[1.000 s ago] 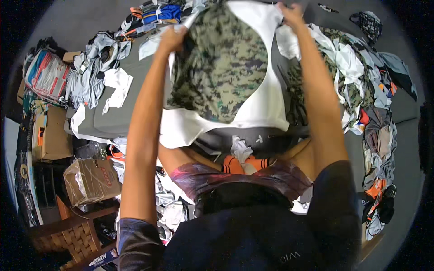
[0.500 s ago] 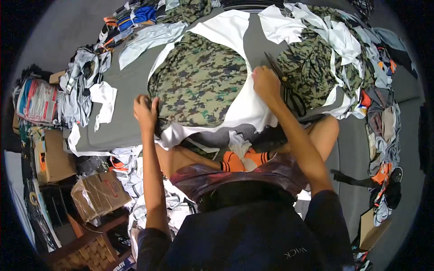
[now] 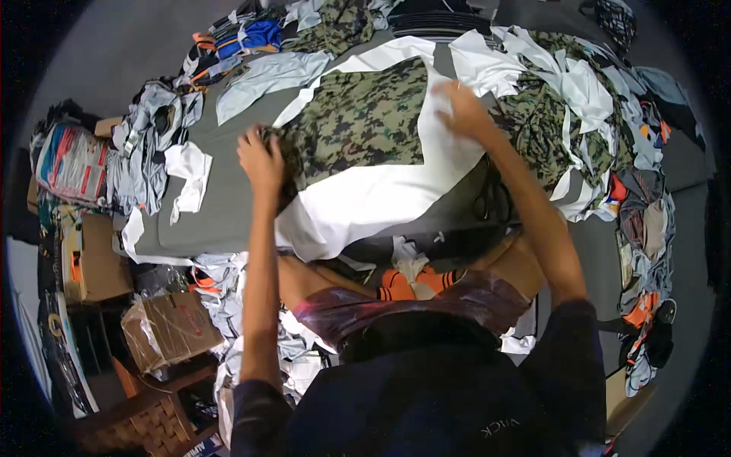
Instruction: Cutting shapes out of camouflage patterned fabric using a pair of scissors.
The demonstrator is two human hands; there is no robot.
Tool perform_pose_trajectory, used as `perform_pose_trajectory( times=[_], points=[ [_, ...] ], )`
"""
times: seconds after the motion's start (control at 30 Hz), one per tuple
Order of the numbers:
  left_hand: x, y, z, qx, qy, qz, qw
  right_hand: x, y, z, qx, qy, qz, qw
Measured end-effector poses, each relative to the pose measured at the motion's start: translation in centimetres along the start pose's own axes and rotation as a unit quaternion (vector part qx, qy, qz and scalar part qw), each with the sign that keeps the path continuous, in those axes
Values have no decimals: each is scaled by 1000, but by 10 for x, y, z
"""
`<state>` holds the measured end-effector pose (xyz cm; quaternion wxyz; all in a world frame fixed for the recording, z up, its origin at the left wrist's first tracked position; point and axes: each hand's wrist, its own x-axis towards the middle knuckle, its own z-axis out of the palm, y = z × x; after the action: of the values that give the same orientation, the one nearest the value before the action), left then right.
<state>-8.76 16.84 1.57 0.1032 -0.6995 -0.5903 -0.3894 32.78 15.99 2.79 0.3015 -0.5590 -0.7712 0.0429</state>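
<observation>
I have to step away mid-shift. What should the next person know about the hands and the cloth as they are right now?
Left hand: grips the left edge of the camouflage fabric piece.
Right hand: pressed flat on the white fabric sheet at the camouflage piece's right edge.
Things: camouflage piece lies on the white sheet, both spread on the grey table; the white sheet's lower corner hangs over the near edge. Fabric scraps are piled along the right side.
Done: both layers laid down.
Left: judging by the bunched left edge, probably smoothing and aligning.
</observation>
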Motion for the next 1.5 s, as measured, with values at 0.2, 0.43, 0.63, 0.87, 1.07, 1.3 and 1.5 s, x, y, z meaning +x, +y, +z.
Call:
perform_pose_trajectory(
  times=[0.2,0.43,0.63,0.87,1.07,1.3,1.5],
  points=[
    [-177,111,-11,-52,-164,107,979,-99,-29,-20,67,-211,-74,972],
    [-161,56,-3,-69,-181,149,970,-120,-50,-8,16,-216,-27,976],
    [-159,66,-21,-82,-207,173,959,-128,-62,18,33,-136,-13,990],
    [-156,174,1,36,-149,187,970,-129,-64,46,-60,-46,-6,997],
    [-130,113,-10,-6,-168,269,948,-121,-61,27,-14,-40,-85,995],
    [-60,9,-63,-104,-238,-88,962,-102,-45,33,-119,1,-39,992],
    [22,-53,-141,44,32,-94,994,-31,-108,-60,79,127,73,986]
  ],
)
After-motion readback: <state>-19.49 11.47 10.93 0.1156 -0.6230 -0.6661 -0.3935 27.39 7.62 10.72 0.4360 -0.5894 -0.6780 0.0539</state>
